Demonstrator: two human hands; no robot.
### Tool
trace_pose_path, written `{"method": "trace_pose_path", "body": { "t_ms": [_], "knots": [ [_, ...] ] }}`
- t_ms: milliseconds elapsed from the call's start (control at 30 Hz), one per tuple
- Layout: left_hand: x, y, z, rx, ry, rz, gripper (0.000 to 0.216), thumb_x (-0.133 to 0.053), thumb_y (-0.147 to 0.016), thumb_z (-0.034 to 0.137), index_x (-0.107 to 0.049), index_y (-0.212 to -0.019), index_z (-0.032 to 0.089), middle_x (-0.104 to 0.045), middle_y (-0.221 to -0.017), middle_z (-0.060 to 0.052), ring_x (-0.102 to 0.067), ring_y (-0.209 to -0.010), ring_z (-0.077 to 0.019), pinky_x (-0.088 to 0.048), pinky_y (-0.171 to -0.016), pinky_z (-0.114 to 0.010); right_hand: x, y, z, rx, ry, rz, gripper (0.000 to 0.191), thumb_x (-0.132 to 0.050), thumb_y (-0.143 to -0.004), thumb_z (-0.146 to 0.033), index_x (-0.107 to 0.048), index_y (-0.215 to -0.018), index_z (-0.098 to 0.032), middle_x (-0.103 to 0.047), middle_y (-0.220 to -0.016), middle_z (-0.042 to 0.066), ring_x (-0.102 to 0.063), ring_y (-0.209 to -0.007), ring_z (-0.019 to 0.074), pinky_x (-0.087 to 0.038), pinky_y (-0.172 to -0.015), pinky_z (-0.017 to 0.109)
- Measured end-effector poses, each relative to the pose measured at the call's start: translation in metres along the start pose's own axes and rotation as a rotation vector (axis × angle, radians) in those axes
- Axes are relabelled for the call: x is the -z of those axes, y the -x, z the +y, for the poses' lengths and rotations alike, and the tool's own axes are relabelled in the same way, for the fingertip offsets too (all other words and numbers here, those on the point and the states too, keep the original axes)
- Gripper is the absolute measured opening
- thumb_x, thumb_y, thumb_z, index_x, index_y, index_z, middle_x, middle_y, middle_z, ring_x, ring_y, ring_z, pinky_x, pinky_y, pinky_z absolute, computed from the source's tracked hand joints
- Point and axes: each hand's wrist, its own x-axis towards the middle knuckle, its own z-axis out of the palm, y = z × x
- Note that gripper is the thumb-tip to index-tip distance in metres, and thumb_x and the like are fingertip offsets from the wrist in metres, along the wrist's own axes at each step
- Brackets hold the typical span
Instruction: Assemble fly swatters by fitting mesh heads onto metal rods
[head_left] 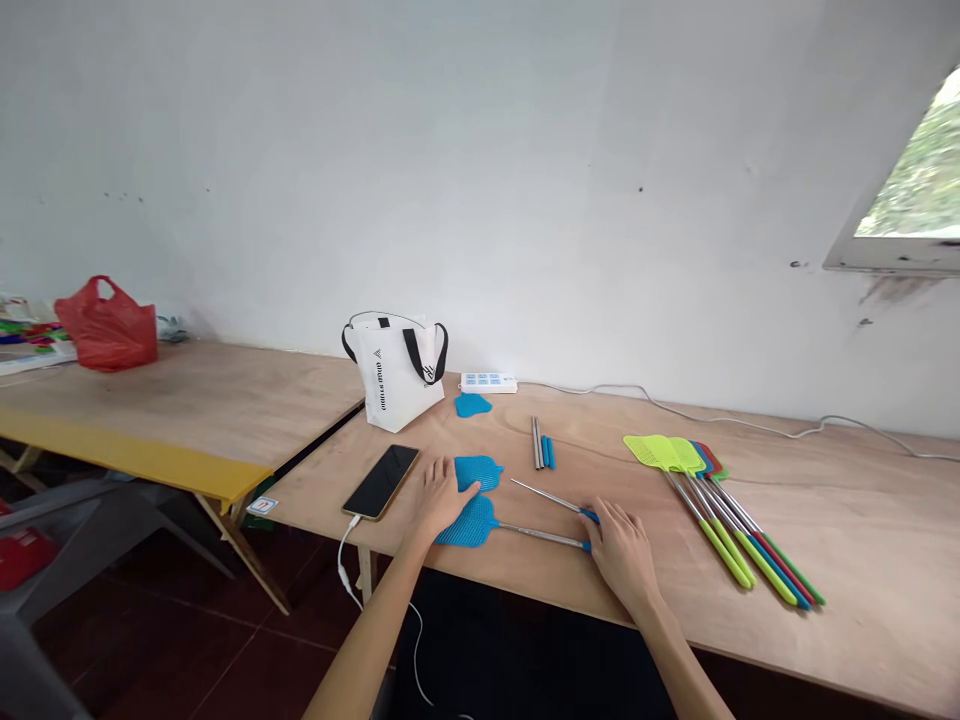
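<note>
My left hand (pixel 441 496) lies flat with its fingers spread on the blue mesh head of a fly swatter (pixel 471 520) near the table's front edge. A second blue swatter head (pixel 480 472) lies just beyond its fingertips. My right hand (pixel 621 548) rests fingers down on the blue handle end of the assembled swatter's metal rod (pixel 541 537). Another thin metal rod with a blue grip (pixel 553 497) lies at an angle just past it. Whether the right fingers grip the handle is hidden.
A black phone (pixel 381 481) on a white cable lies left of my hand. Behind stand a white tote bag (pixel 397 375), a loose blue head (pixel 472 405), a power strip (pixel 488 381) and spare rods (pixel 541 444). Several finished coloured swatters (pixel 720 505) lie at right. A red bag (pixel 109 325) sits far left.
</note>
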Motion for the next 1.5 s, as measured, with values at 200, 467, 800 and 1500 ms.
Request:
{"method": "trace_pose_path", "body": {
  "t_ms": [200, 467, 800, 1500],
  "knots": [
    [-0.004, -0.003, 0.002, -0.024, 0.024, -0.007, 0.104, -0.046, -0.082, 0.077, -0.025, -0.156, 0.007, -0.019, -0.165, -0.027, -0.010, -0.154, -0.0448, -0.012, -0.121, -0.058, 0.001, 0.000, 0.000, -0.002, -0.005, 0.011, 0.023, -0.040, -0.102, -0.030, -0.062, -0.097, -0.025, -0.074, -0.095, 0.004, -0.066, -0.091, 0.0220, -0.039, -0.081, 0.034],
    [-0.003, -0.005, 0.001, -0.088, 0.087, -0.033, 0.088, -0.052, -0.085, 0.063, -0.032, -0.152, 0.009, -0.025, -0.165, -0.023, -0.015, -0.155, -0.0378, -0.018, -0.122, -0.051, 0.002, 0.000, 0.000, 0.001, -0.020, -0.015, 0.022, -0.040, -0.102, -0.029, -0.061, -0.097, -0.025, -0.074, -0.097, 0.004, -0.066, -0.092, 0.0225, -0.039, -0.081, 0.035],
    [0.002, 0.000, 0.003, -0.113, 0.068, -0.058, 0.095, -0.050, -0.086, 0.070, -0.024, -0.157, 0.013, -0.017, -0.168, -0.020, -0.008, -0.156, -0.0398, -0.012, -0.122, -0.055, 0.002, 0.000, -0.001, -0.005, -0.050, -0.020, 0.023, -0.039, -0.103, -0.031, -0.061, -0.098, -0.026, -0.074, -0.099, 0.004, -0.066, -0.093, 0.0227, -0.039, -0.081, 0.035],
    [0.026, 0.010, 0.014, -0.053, -0.071, -0.118, 0.111, -0.071, -0.065, 0.074, -0.038, -0.150, 0.011, -0.040, -0.152, -0.026, -0.033, -0.144, -0.0474, -0.031, -0.113, -0.053, 0.008, -0.001, -0.006, 0.095, -0.143, -0.112, 0.027, -0.036, -0.106, -0.030, -0.062, -0.103, -0.026, -0.073, -0.101, 0.004, -0.066, -0.095, 0.0215, -0.042, -0.084, 0.035]
  ]
}}
